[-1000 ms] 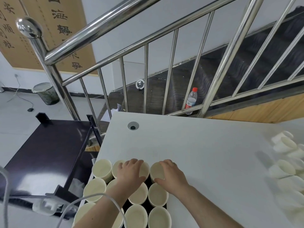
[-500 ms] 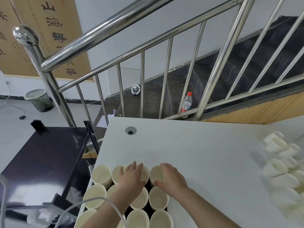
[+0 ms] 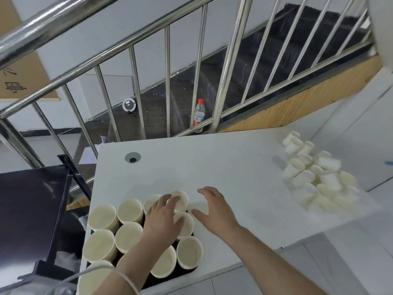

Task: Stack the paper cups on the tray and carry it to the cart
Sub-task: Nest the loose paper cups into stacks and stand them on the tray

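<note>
Several cream paper cups (image 3: 129,210) stand upright, packed in rows on a dark tray (image 3: 185,271) at the near left corner of the white table (image 3: 223,167). My left hand (image 3: 162,220) rests flat on the cups at the tray's far right, fingers spread over two of them. My right hand (image 3: 214,207) hovers open just right of the tray, above bare table, holding nothing. A loose heap of white paper cups (image 3: 314,177) lies on its side at the table's right end. The black cart (image 3: 29,201) stands left of the table.
A steel stair railing (image 3: 136,45) rises behind the table, with dark stairs beyond. A plastic water bottle (image 3: 199,114) and a small round white device (image 3: 129,104) sit on the stairs. A cable grommet (image 3: 132,157) is set in the tabletop's far left.
My right hand has lifted off the far right cup and moved right, off the tray. My left hand has stayed on the cups. The view has swung right and tilted.
</note>
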